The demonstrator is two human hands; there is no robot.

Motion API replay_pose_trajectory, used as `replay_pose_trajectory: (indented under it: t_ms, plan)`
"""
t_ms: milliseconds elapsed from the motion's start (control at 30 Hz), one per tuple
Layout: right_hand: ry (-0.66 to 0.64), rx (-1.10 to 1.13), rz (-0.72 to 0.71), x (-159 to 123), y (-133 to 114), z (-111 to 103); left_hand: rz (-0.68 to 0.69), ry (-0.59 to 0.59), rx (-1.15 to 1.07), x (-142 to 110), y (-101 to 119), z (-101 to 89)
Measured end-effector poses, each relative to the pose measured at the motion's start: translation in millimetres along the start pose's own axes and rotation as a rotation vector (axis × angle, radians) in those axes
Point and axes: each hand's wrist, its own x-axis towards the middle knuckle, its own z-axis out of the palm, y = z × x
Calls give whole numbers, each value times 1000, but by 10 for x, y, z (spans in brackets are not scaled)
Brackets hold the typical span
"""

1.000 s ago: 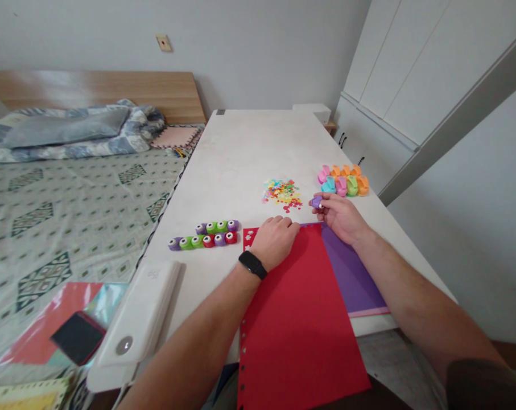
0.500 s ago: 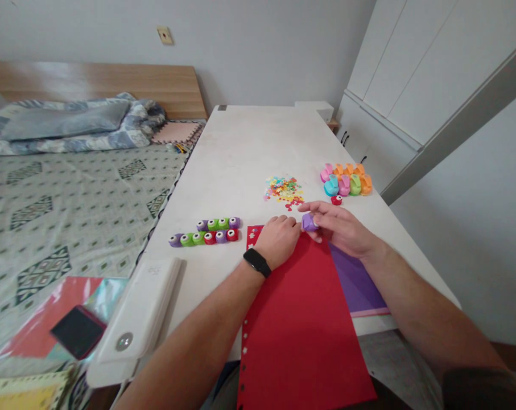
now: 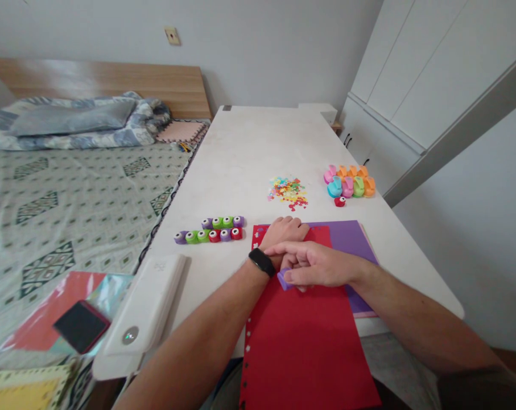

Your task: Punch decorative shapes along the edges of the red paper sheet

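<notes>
A purple paper punch [image 3: 284, 279] is held in the fingers of my right hand [image 3: 320, 263], just above the red sheet of paper [image 3: 304, 341]. The right hand lies across my left wrist, close to its black watch band. My left hand [image 3: 285, 232] rests with curled fingers on the far part of the red sheet; its fingertips are hidden. Small shapes are punched along the sheet's left edge, and its near end hangs past the table edge. Purple paper [image 3: 345, 236] lies under it. Past my right hand sits a small red punch [image 3: 339, 201].
Two rows of small punches [image 3: 214, 236] stand on the left of the table [image 3: 258, 148]. Larger coloured punches [image 3: 347, 187] stand at the right. Between them lies a pile of paper confetti [image 3: 288, 191]. A white machine [image 3: 149, 307] sits at the left edge, beside a phone [image 3: 82, 326] on the bed.
The red punch was set down by the larger punches. My right hand took the purple punch and moved left and nearer with it, over my left wrist. My left hand stays on the red sheet.
</notes>
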Motion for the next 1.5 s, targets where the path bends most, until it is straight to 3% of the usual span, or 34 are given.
replay_pose_trajectory:
  t_ms: [933, 1167, 1333, 1500]
  plan:
    - [-75, -139, -2, 7, 41, 51, -3, 51, 54, 18, 12, 84]
    - [-7, -134, -69, 9, 88, 33, -19, 6, 32, 36, -16, 83]
    - [62, -70, -105, -84, 7, -82, -1, 57, -85, -33, -27, 105]
    - [323, 68, -217, -183, -51, -317, -29, 118, -113, -46, -20, 175]
